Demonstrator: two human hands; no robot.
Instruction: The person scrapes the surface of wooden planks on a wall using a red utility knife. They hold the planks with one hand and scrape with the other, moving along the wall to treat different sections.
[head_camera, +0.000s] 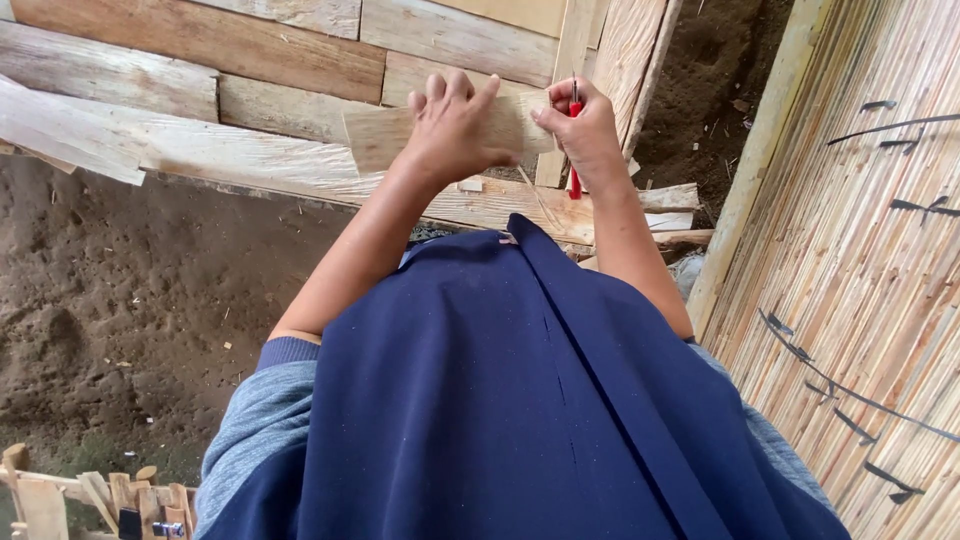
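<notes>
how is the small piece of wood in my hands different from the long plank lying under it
The small wood piece is short, and the left hand lies flat on it, while the long plank runs far out to the left with no hand on it. The small piece looks smoother; the plank's surface is rough and splintery. The right hand, holding a red tool, meets only the small piece's end. Both are pale, unpainted wood.

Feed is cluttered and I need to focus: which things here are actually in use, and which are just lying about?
In use:
- left hand pressing flat on the thin wood piece
- right hand gripping the red-handled tool at that piece's end

Lying about:
- wall planks
- reed screen
- wood scraps
- dirt floor
</notes>
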